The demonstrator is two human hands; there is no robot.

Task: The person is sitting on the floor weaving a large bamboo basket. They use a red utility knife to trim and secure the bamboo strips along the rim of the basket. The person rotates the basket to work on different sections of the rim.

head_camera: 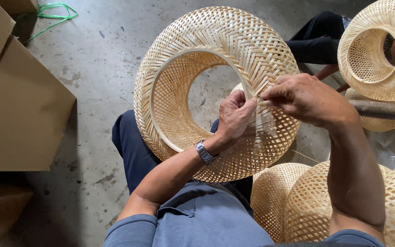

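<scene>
While both hands meet at the inner rim of a large round pale woven bamboo shade (193, 55), the right hand (305, 98) has its thumb and fingers pressed together, pinching a thin flat bamboo strip (252, 91) that runs out of the weave. Just beside it, the left hand (234, 116) curls closed against the shade's wall, its fingertips touching the same strip from below; a silver metal wristwatch (205, 152) sits on that wrist. A dark wooden tool handle (378, 110) sticks out past the right hand; whether the hand holds it I cannot tell. Propped on edge, the shade rests on the person's lap, over dark blue trousers (131, 146), with its open ring turned up toward the camera. Beyond it, a grey concrete floor (92, 59) carries the rest: brown cardboard boxes (19, 105) along its left edge, a loose green cord (53, 11) near the upper left corner, and several more pale woven bamboo shades (376, 50) crowded along the right edge, from the upper corner down to the lower one. A black-clad leg (318, 39) of another person shows near the top right.
</scene>
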